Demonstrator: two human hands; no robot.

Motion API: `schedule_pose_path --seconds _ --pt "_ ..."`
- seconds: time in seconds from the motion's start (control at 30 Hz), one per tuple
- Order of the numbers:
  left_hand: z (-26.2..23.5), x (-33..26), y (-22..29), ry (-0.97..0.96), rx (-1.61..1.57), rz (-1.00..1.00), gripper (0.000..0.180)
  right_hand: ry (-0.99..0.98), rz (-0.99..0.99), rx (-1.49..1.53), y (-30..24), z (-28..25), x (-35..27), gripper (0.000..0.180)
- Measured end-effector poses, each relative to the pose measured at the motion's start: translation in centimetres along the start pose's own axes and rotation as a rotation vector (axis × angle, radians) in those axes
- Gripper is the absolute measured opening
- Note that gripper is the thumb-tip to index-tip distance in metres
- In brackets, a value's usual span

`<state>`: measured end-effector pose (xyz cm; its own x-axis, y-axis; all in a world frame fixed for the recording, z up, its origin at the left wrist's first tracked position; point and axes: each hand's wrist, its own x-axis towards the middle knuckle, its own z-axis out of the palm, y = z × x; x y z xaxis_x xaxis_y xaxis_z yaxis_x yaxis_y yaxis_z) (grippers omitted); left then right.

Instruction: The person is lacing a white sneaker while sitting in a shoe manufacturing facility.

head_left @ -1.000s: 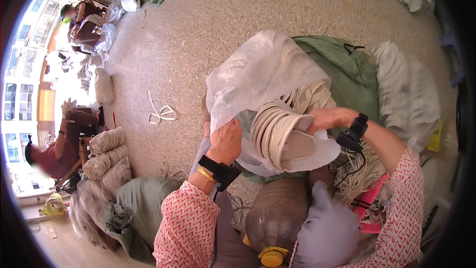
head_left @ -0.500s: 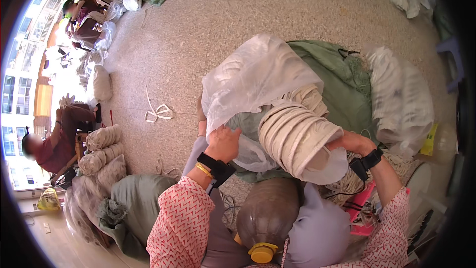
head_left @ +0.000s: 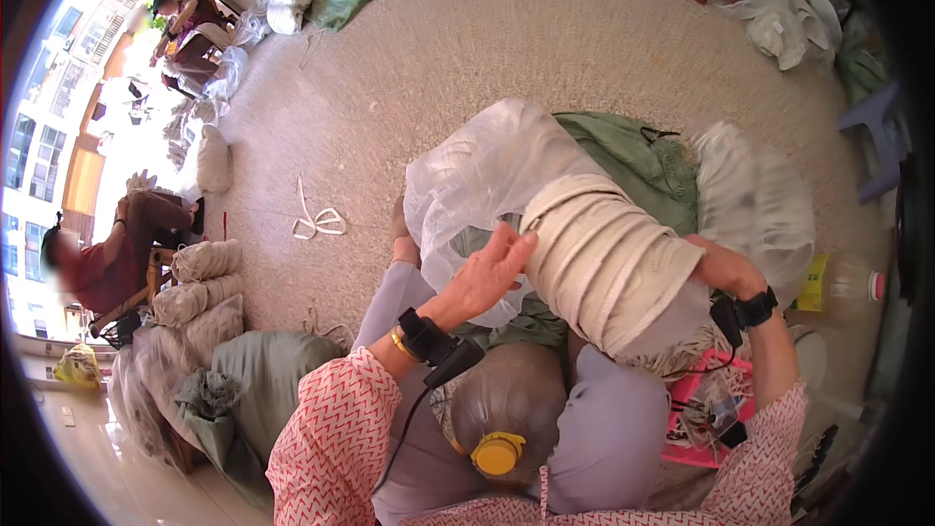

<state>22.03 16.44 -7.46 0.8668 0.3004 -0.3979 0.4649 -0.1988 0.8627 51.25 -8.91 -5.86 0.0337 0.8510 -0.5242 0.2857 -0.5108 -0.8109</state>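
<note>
A long stack of nested cream fabric rings [head_left: 609, 263] lies at a slant before me, its far end at the mouth of a cloudy plastic bag [head_left: 472, 156]. At its near right end my right hand [head_left: 729, 269] is closed on the rim, with the fingertips hidden inside or behind the fabric. My left hand [head_left: 492, 273] is open beside the stack's left side, fingers stretched toward it and at or very near the cloth. Under the bag lies a green sack [head_left: 633, 161]. A large brown bottle with a yellow cap [head_left: 497, 453] stands between my legs.
To the right are another wrapped bundle [head_left: 755, 200], a clear bottle [head_left: 847, 282] and a pink tray [head_left: 696, 438] of small items. Green and clear sacks [head_left: 273, 380] sit at the left. Two people [head_left: 107, 253] sit farther left. A white ribbon [head_left: 319, 224] lies on the floor.
The stack has come further out of the bag and looks straighter and longer. My left hand has let go of the bag's edge and moved right to the stack; my right hand stays at its end.
</note>
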Motion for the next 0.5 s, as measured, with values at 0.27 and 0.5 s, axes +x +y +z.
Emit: schedule_pose_path --seconds 0.27,0.5 --pt "-0.9 -3.2 3.8 0.149 -0.925 -0.005 0.095 -0.085 -0.319 -0.001 -9.9 -0.1 0.4 0.037" --pt "-5.1 -8.7 2.4 0.603 -0.776 0.138 0.068 -0.055 -0.418 -0.009 -15.6 4.2 -0.3 0.039"
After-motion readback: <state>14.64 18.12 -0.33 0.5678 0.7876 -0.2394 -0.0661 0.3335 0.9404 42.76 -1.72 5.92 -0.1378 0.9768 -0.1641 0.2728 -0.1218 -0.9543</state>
